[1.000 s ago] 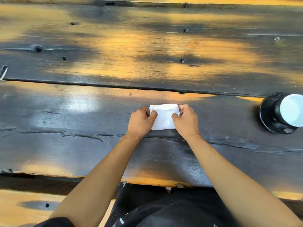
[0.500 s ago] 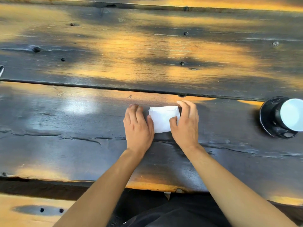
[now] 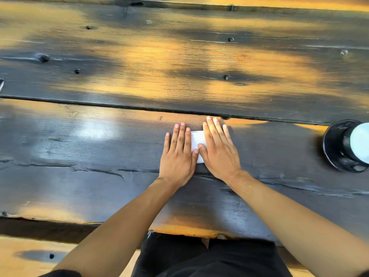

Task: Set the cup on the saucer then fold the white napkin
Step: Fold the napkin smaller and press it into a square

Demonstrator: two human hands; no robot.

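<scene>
A small folded white napkin (image 3: 197, 139) lies on the dark wooden table (image 3: 99, 160), mostly covered by both hands. My left hand (image 3: 178, 154) lies flat with straight fingers over the napkin's left part. My right hand (image 3: 218, 150) presses flat on its right part, thumbs meeting over the paper. At the right edge a cup (image 3: 358, 142) with a pale inside stands on a black saucer (image 3: 332, 145), partly cut off by the frame.
The table is made of wide planks with a dark gap (image 3: 119, 105) running across behind the hands. Its near edge (image 3: 179, 229) sits just above my lap, with a wooden bench (image 3: 24, 254) at lower left.
Both hands went from pinching the napkin's edges to lying flat on it. Fingers straightened and the hands slid inward, covering most of the paper.
</scene>
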